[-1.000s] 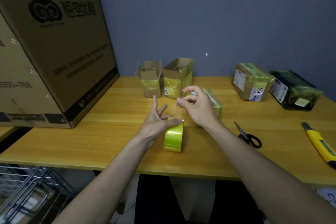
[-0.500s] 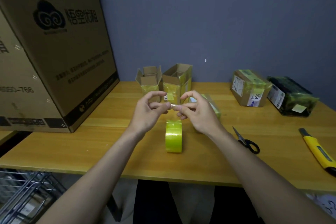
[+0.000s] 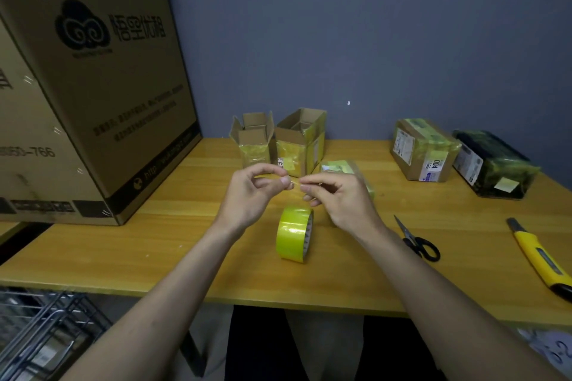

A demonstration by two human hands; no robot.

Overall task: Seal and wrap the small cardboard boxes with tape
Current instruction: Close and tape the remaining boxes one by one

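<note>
Yellow tape roll (image 3: pixel 294 233) stands on edge near the table's (image 3: pixel 173 244) front edge, bare wood around it. Above it, left hand (image 3: pixel 252 195) and right hand (image 3: pixel 339 199) are raised, fingertips pinching a small clear tape scrap (image 3: pixel 294 185).

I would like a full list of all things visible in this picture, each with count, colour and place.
tape roll: 1, yellow-green, standing on edge at the table's middle, below the hands
open small boxes: 2, brown with yellow tape, at the back by the wall
wrapped small box: 1, yellow-green, partly hidden behind the right hand
labelled parcel: 1, brown, back right
dark parcel: 1, black with greenish wrap, far right
scissors: 1, black, right of the roll
utility knife: 1, yellow, right edge
large carton: 1, brown, left
table: 1, wooden
wire rack: 1, grey, bottom left
left hand: pinches a small clear scrap
right hand: pinches the same scrap
</note>
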